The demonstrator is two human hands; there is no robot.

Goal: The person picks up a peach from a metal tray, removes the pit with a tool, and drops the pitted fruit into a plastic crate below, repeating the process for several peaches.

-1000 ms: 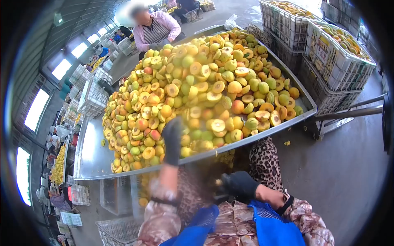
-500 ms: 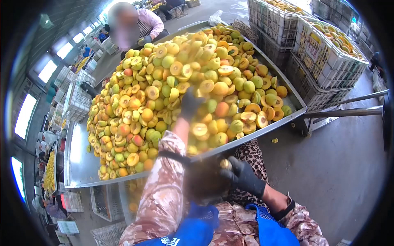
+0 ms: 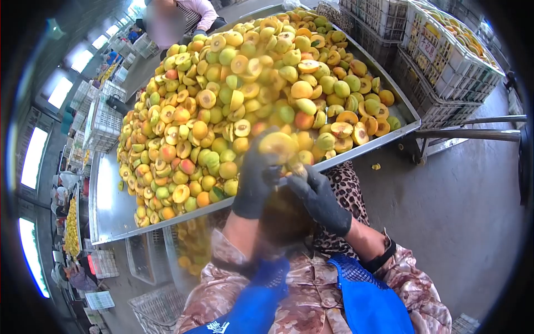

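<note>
My left hand [image 3: 251, 181], in a dark glove, is raised over the near edge of the metal table. It grips a yellow peach half [image 3: 278, 146], cut face toward me. Close beside it, my right hand [image 3: 322, 203], also gloved, is closed around a small tool with a pale rounded end [image 3: 298, 170]; the rest of the tool is hidden by fingers and blur. Behind both hands rises a big heap of yellow-green peaches [image 3: 189, 133], many cut in half with brown pits or hollows showing.
The metal table [image 3: 108, 214] has a raised rim along its near edge. White crates of peaches [image 3: 445, 55] are stacked at right, near a metal rail [image 3: 473, 134]. Another person [image 3: 203, 14] sits across the heap. Low crates [image 3: 158, 306] stand at lower left.
My left hand has drawn back from the heap toward me and now has a peach half. My right hand has risen to meet it, still holding the small tool. The view has tilted slightly downward.
</note>
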